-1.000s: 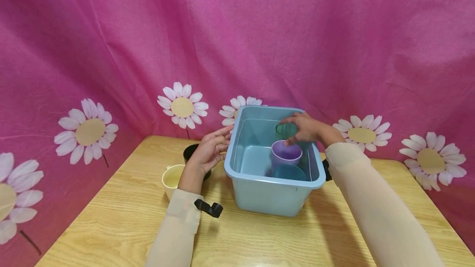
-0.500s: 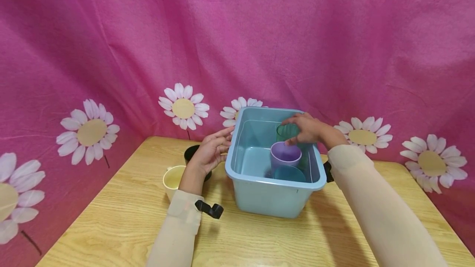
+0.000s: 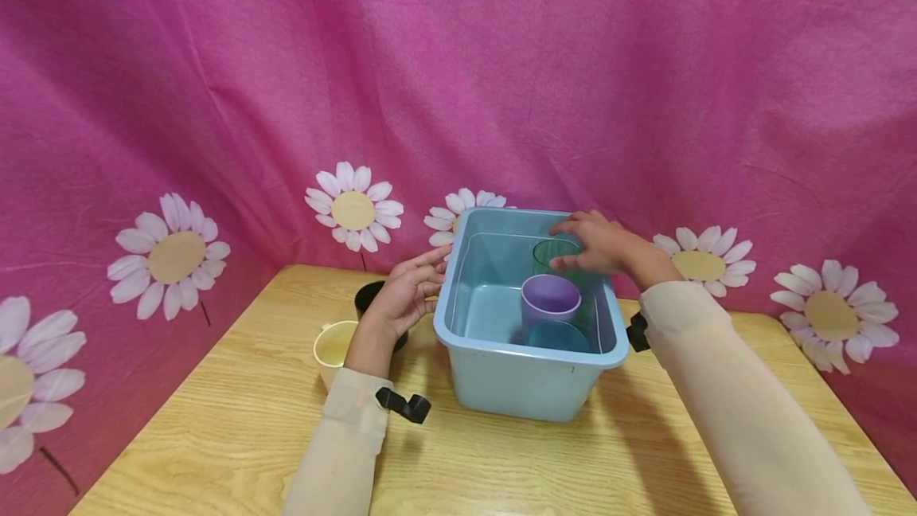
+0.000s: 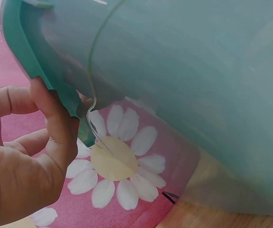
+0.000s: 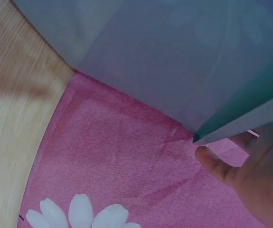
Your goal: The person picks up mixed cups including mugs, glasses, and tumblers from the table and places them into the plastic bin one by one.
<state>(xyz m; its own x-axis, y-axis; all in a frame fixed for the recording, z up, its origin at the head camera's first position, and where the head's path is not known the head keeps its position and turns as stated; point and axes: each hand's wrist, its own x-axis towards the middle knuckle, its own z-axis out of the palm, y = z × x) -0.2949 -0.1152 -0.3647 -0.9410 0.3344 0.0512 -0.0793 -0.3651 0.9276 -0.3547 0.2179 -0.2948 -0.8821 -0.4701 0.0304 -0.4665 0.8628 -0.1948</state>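
My right hand (image 3: 598, 244) hovers over the far right part of the blue plastic basin (image 3: 516, 382), its thumb and fingers apart and holding nothing. Beneath it stands a green see-through glass (image 3: 546, 256), partly hidden by the fingers. A purple cup (image 3: 550, 305) sits upright just nearer, and a teal glass (image 3: 559, 335) is nearest the front wall. The right wrist view shows that hand's thumb (image 5: 214, 164) beside the basin's rim. My left hand (image 3: 408, 293) touches the basin's left rim from outside with relaxed fingers; the left wrist view shows its fingers against the rim (image 4: 43, 66).
Left of the basin, a cream cup (image 3: 333, 345) with a handle and a black cup (image 3: 367, 295) stand on the wooden table (image 3: 215, 420), both partly behind my left hand and wrist. A pink cloth (image 3: 501, 78) with daisies hangs behind and at the sides.
My right hand has let go of the purple cup and lifted slightly up and to the right. The cup stays in the basin. My left hand has not moved.
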